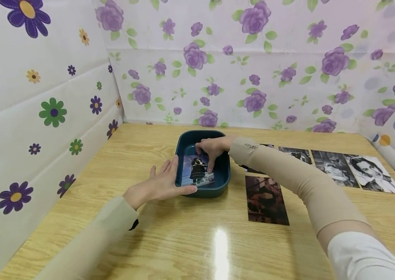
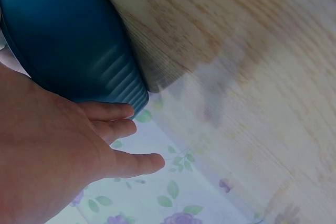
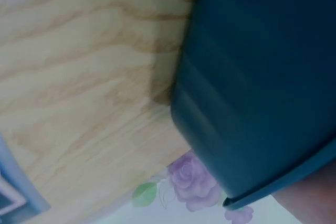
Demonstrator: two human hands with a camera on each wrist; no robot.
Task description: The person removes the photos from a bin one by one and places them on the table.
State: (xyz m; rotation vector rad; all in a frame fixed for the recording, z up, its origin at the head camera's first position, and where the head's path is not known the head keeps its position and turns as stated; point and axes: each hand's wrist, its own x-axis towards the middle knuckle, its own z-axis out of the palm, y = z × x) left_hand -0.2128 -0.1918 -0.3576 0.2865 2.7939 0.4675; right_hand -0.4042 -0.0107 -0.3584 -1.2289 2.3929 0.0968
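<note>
A dark teal plastic bin (image 1: 222, 186) stands on the table, with a colour photo (image 1: 197, 175) of a dark-clothed figure lying on its floor. My left hand (image 1: 164, 182) rests against the bin's left side, fingers spread and mostly straight, thumb along the near rim. In the left wrist view, the fingertips of this left hand (image 2: 68, 140) reach along the ribbed outer wall. Over the right rim, my right hand (image 1: 213, 148) reaches inside. Its thumb extends down to the photo's right part, and the fingers point toward the far side. The right wrist view mostly shows the bin's outer wall (image 3: 252, 77).
Right of the bin, a dark reddish photo (image 1: 266, 200) lies on the wooden table (image 1: 183, 237). Behind it runs a row of black-and-white prints, including a portrait (image 1: 372, 173), partly covered by my right arm. Flowered sheets (image 1: 169, 77) hang behind and at the left.
</note>
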